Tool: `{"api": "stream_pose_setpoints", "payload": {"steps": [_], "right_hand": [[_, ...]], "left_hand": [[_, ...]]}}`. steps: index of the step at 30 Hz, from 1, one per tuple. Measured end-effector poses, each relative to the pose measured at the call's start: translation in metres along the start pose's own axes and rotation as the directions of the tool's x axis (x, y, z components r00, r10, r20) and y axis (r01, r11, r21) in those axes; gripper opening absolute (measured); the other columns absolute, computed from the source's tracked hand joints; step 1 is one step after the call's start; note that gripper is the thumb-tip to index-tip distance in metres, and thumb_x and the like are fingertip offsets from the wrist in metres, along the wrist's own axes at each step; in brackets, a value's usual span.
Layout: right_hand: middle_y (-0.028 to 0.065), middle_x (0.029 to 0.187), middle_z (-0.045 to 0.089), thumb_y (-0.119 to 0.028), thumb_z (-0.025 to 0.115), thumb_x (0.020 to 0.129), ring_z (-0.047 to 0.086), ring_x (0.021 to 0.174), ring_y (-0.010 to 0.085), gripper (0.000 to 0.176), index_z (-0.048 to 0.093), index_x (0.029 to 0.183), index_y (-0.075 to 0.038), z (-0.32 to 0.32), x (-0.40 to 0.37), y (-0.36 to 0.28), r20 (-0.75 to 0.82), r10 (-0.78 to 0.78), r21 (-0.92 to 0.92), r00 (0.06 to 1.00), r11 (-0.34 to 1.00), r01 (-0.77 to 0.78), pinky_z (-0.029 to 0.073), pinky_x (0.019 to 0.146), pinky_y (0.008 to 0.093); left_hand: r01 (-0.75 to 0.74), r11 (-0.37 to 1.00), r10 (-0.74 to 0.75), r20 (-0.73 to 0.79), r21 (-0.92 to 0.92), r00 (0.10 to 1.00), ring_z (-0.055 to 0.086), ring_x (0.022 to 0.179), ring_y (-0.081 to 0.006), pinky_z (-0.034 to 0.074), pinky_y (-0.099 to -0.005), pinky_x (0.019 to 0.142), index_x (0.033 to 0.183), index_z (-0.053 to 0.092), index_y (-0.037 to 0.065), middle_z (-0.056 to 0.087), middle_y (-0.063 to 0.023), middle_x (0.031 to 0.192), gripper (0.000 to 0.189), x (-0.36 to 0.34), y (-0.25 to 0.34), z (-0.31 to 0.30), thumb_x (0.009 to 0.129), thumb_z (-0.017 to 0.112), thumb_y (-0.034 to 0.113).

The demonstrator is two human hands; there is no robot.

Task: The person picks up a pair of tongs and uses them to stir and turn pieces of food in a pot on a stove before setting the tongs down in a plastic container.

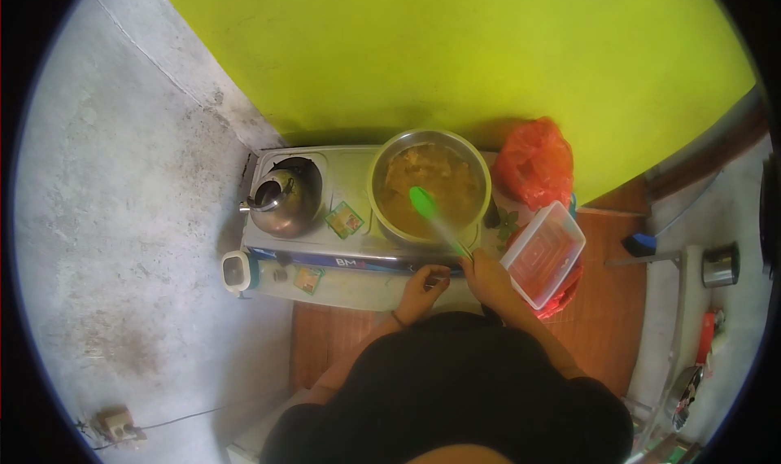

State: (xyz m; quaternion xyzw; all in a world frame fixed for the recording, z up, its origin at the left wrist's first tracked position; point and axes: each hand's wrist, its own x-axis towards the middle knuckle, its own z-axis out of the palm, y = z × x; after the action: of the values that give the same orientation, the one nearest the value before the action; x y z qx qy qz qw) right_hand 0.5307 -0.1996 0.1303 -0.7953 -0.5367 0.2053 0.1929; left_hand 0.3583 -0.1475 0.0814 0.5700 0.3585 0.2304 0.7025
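My right hand (486, 277) is closed around the lower end of a spatula (421, 201) with a green head and a pale, see-through handle. The spatula's head is over the brown, soupy food (435, 175) inside a large round metal pot (379, 213). The pot stands on the right side of a two-burner gas stove (350, 164). Just in front of the stove's front edge, my left hand (420, 295) is loosely curled, with a gap between thumb and fingers and nothing visible in it.
A metal kettle (286, 216) occupies the left burner. Small green packets (345, 220) lie on the stove and the ledge below. To the right are a red plastic bag (533, 167) and a clear plastic container (547, 256). A white-and-teal object (237, 273) stands at the left.
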Motion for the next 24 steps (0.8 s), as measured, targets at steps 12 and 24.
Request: {"api": "stream_pose_setpoints", "payload": {"steps": [12, 24], "right_hand": [[0.0235, 0.07, 0.063, -0.044, 0.05, 0.094, 0.064, 0.068, 0.0426, 0.044, 0.053, 0.091, 0.0, -0.002, 0.0, 0.003, 0.02, 0.03, -0.023, 0.999, 0.999, -0.03, 0.049, 0.06, 0.0524], [0.0198, 0.072, 0.064, -0.042, 0.062, 0.087, 0.065, 0.071, 0.0389, 0.044, 0.048, 0.101, -0.003, -0.029, 0.007, 0.009, -0.191, 0.0, -0.06, 0.982, 0.998, -0.012, 0.05, 0.059, 0.0488]], "left_hand": [[0.026, 1.0, -0.026, 0.013, -0.002, 1.0, 0.058, 0.094, -0.0114, 0.047, -0.0263, 0.082, 0.114, 0.059, 0.004, 0.062, -0.004, 0.109, 0.026, 0.0, 0.001, 0.0, 0.089, 0.065, 0.01], [-0.01, 1.0, 0.01, 0.006, 0.008, 1.0, 0.061, 0.093, -0.0142, 0.048, -0.0278, 0.08, 0.114, 0.059, 0.003, 0.063, -0.0064, 0.111, 0.027, 0.0, -0.005, -0.002, 0.089, 0.065, 0.011]]}}
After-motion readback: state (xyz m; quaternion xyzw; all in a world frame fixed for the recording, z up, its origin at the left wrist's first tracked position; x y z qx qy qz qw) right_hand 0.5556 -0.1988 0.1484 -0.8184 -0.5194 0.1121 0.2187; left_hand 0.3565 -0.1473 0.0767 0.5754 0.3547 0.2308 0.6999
